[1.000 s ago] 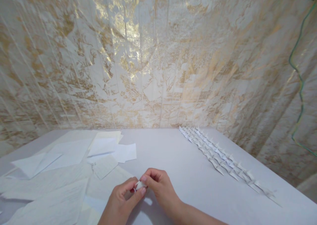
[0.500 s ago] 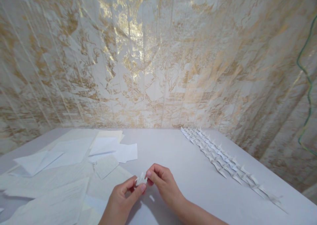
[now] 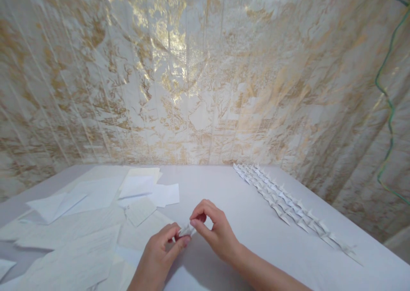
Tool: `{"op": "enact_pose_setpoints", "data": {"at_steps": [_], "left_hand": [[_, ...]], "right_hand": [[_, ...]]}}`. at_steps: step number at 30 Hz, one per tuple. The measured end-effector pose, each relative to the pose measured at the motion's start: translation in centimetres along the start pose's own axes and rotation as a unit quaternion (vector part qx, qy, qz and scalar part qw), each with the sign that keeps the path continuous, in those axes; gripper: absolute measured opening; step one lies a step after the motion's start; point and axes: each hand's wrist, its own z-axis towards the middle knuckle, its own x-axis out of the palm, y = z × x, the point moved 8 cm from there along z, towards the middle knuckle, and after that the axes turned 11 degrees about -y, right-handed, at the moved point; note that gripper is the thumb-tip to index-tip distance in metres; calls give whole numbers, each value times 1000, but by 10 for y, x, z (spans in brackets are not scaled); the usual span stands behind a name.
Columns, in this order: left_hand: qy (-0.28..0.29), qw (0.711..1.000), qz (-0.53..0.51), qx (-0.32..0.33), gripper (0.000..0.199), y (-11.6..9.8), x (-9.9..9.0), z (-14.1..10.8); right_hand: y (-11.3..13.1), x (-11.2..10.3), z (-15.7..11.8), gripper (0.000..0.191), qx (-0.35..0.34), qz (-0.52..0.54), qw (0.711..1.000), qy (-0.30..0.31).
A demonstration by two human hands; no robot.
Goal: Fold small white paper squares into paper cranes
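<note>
Between my hands, just above the near middle of the table, is a small piece of folded white paper point(image 3: 185, 230). My left hand point(image 3: 165, 248) pinches it from the left with thumb and forefinger. My right hand point(image 3: 214, 231) pinches at its upper right side, thumb and forefinger pressed close together. The fingers cover much of the paper, so its full shape is hidden. Several rows of small folded paper pieces point(image 3: 288, 205), pointed like little birds, lie to the right of my hands.
Loose white paper sheets point(image 3: 73, 257) and smaller paper pieces point(image 3: 136, 186) overlap on the left of the pale table point(image 3: 205, 184). Behind it hangs a gold-patterned curtain point(image 3: 198, 90). A green cord point(image 3: 390, 111) dangles at the right.
My right hand has risen slightly and moved a little right over the folded paper, its fingers bent more. The left hand keeps its pinch. The view has shifted slightly.
</note>
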Motion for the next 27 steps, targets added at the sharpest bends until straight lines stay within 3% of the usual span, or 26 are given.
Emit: {"op": "enact_pose_setpoints", "data": {"at_steps": [7, 12, 15, 18, 22, 24, 27], "left_hand": [[6, 999, -17, -28, 25, -2, 2, 0], [10, 998, -22, -54, 18, -1, 6, 1], [23, 997, -30, -64, 14, 2, 8, 1], [40, 996, -30, -75, 19, 8, 10, 1], [71, 992, 10, -100, 32, 18, 13, 0], [63, 991, 23, -114, 35, 21, 12, 0], [55, 990, 34, -124, 37, 21, 10, -1]], "right_hand": [[11, 12, -4, 29, -110, -96, 986, 76], [16, 28, -13, 19, -260, -266, 919, 128], [15, 34, -15, 12, -274, -349, 885, 140], [20, 30, -11, 11, -254, -390, 869, 169], [26, -10, -2, 8, -221, -408, 855, 231], [27, -49, 1, 7, -201, -430, 845, 246], [27, -124, -5, 9, -164, -470, 835, 232]]}}
